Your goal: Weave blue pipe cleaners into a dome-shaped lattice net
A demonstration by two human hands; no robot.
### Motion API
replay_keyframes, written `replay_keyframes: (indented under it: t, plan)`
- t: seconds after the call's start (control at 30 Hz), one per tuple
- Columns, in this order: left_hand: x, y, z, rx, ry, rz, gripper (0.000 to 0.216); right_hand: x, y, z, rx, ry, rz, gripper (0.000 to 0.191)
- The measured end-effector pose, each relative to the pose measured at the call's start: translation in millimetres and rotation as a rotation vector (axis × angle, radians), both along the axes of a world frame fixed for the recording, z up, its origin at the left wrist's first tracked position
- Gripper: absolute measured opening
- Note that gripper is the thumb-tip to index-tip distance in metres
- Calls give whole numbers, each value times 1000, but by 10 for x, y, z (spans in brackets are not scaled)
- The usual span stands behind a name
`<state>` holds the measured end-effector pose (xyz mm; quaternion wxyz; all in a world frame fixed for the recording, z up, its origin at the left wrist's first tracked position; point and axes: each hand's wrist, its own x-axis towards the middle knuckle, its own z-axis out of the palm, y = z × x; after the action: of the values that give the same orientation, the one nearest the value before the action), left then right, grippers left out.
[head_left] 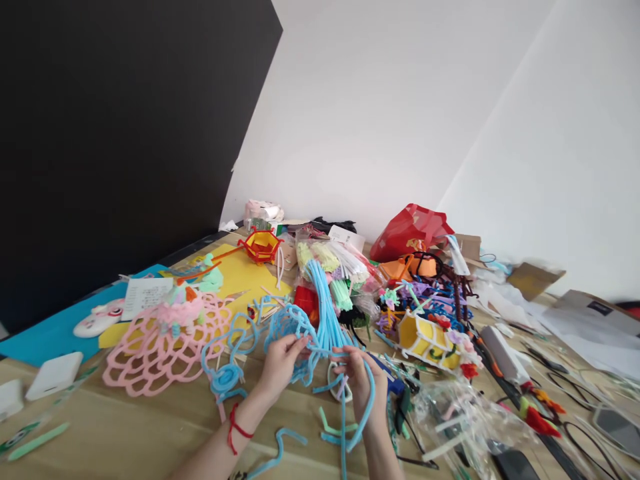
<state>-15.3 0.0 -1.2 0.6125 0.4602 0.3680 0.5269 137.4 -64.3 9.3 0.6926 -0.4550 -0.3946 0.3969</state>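
Blue fuzzy stem (371,397) held in right hand (364,377), beside left hand (281,360) at a looped blue mesh (287,325), above a crowded wooden table (145,443).

At left: thumb and forefinger pressed together, pinching blue strand at the near edge of the mesh. At right: fingers bent inward and closed on the blue stem, with its length curving over the hand and down toward the tabletop; thumb contact partly hidden, impossible to tell in full. Just beyond both hands: bundle of straight blue stems (327,300), near ends close to the fingers. Left of the mesh: blue coil (225,379) and, farther out, pink lattice (145,357). Right of the right hand: yellow-and-white lantern (427,341), tipped on its side. Toward the wall: red bag (413,230).
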Motion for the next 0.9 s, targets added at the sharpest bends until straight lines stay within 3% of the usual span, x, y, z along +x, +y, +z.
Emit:
replay_keyframes:
  t: [0.27,0.4,0.53,0.7,0.77,0.9]
  plan:
    - [-4,29,-47,-4,8,3,36,479,121,-158,90,573,-142,22]
    - [-1,30,-47,-6,12,4,34,602,83,-132,174,778,23,28]
    - [14,21,-50,2,25,-28,33,431,32,-48,88,757,330,10]
    - [31,-8,-73,45,60,-66,34,98,26,-79,-198,591,707,22]
    - [37,-29,-79,79,99,-67,34,27,48,-134,-281,542,729,24]
    - [48,-70,-71,177,247,-29,36,-18,103,-211,-403,519,598,24]
